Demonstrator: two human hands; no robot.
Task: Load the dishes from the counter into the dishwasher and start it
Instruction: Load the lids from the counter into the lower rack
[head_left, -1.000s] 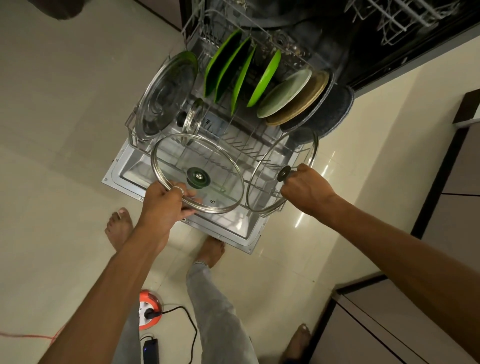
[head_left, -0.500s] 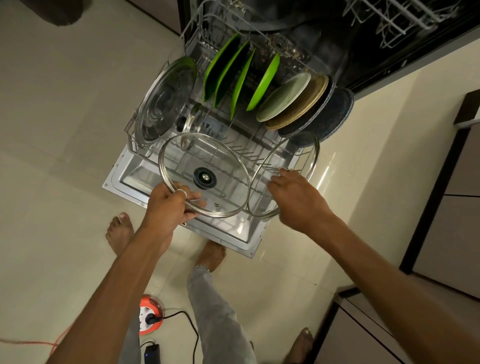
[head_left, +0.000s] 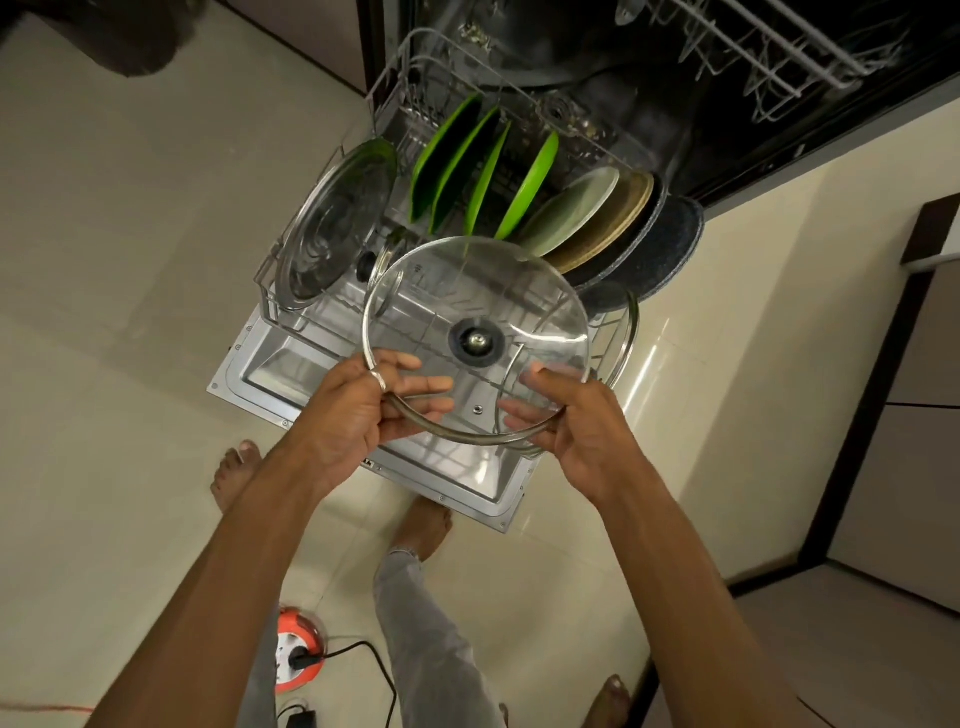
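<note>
Since a moment before, the right hand (head_left: 571, 431) had left the second glass lid (head_left: 631, 332) standing in the rack and joined the left hand (head_left: 358, 410) on the round clear glass lid with a metal rim (head_left: 475, 291), now raised higher. Both hands gripped its near edge, fingers curled round the rim and showing through the glass. The lid hung tilted above the front of the grey wire lower rack (head_left: 270, 306), over the open steel dishwasher door (head_left: 270, 374). Behind stood bright green plates (head_left: 530, 187).
</note>
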